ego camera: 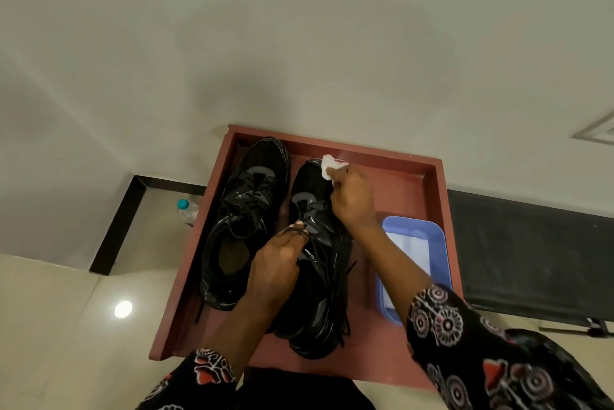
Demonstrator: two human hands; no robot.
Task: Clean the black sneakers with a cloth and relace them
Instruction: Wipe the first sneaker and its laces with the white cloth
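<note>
a: your right hand (352,197) pinches a small white cloth (329,165) against the toe of the right-hand black sneaker (315,263), fingers curled round the wad. your left hand (277,263) rests on that same shoe's tongue area, fingertips closed on the loose black laces (335,280)

b: and where does the pair sit?

a: both sneakers lie side by side on the red-brown tray (415,170), toes pointing away from you. the other sneaker (246,220) is to its left, touched by neither hand. a blue plastic tub (438,243) sits on the tray just beside your right forearm

b: how will the shoe behave under the wipe?

a: i'd judge it light, with a soft upper that gives under pressure and glossy panels that may feel slick, so it could skate on the tray. your left hand's hold near the laces looks a sensible brace; gripping the firmer sole edge would steady it more. the laces are limp and will tangle easily

b: arm pose?

a: right arm reaches forward over the shoe, wrist bent down toward the toe; left forearm comes up from below, hand arched over the tongue
</note>
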